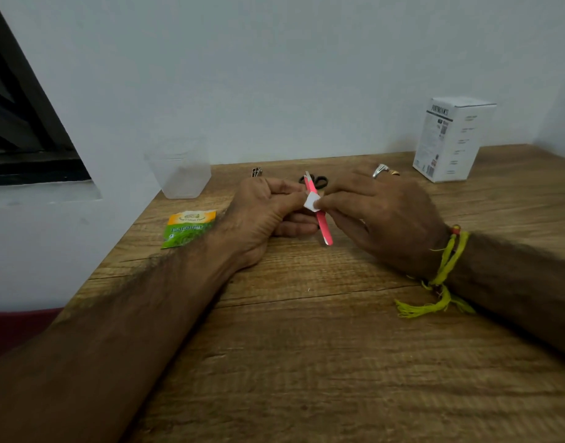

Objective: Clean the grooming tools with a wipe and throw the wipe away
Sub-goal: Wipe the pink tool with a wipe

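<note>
1. The wooden table (306,362) takes up the whole near part of the view. Both bare arms lie across it and reach toward the pink tool in the middle.
2. A yellow thread band (447,270) is tied on the right wrist, to the right of the pink tool and nearer than it. Its loose ends rest on the table.
3. The pink tweezers (319,212) are held up between the two hands, tilted, with the metal tip pointing away and the wide end low, close to the table.
4. The left hand (268,212) is just left of the tweezers. Its fingers are curled and they hold the tweezers from that side.
5. The right hand (380,212) is just right of the tweezers. Its thumb and first finger pinch a small white wipe (311,201) against the pink middle part. The other fingers are spread out loosely.
6. A green and orange packet (188,228) lies flat on the table, left of the tweezers, beside the left arm.
7. Black scissors (319,180) lie just behind the tweezers, partly hidden by them.
8. A small metal clipper (256,171) lies behind and left of the tweezers.
9. A silver metal tool (382,171) sticks up behind the right hand.
10. A clear plastic cup (182,171) stands far left of the tweezers, by the wall.
11. A white box (450,139) stands far right of the tweezers, at the back.
</note>
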`<state>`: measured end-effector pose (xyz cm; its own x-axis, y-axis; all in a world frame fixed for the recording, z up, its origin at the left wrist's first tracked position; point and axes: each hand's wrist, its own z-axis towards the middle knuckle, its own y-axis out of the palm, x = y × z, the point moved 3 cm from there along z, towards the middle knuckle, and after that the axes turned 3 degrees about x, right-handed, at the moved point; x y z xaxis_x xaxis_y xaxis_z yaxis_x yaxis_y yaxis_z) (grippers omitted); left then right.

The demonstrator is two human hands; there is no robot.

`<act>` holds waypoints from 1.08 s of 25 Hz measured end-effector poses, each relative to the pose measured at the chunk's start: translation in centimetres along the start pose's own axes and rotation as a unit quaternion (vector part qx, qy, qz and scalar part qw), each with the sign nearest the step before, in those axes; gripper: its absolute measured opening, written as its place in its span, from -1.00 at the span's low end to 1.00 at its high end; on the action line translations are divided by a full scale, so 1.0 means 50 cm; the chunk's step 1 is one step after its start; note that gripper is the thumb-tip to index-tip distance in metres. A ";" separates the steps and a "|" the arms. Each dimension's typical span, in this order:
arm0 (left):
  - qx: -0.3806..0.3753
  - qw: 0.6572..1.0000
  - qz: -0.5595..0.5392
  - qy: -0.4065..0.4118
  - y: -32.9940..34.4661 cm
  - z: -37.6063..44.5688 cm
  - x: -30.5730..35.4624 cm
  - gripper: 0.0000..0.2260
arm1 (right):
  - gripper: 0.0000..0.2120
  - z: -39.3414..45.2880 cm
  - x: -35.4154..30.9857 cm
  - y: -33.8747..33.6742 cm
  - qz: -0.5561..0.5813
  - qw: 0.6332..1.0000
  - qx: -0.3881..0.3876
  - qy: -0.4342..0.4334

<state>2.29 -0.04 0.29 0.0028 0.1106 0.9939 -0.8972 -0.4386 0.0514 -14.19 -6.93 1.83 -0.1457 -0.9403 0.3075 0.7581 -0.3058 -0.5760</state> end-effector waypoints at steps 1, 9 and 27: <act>-0.001 1.000 0.002 0.001 0.001 -0.001 0.000 -0.90 | -0.88 -0.002 -0.001 0.000 -0.005 1.000 -0.001 -0.007; 0.004 1.000 0.010 -0.002 0.004 -0.005 0.003 -0.92 | -0.94 -0.005 -0.008 -0.009 -0.029 0.998 -0.019 -0.043; 0.009 0.999 0.039 0.003 0.000 -0.003 0.001 -0.90 | -0.89 -0.002 -0.029 -0.015 -0.013 0.994 -0.092 -0.059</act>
<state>2.23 0.08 0.30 -0.0694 0.0816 0.9942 -0.8869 -0.4614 -0.0240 -14.61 -5.37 1.72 -0.0787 -0.9111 0.4046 0.6238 -0.3616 -0.6929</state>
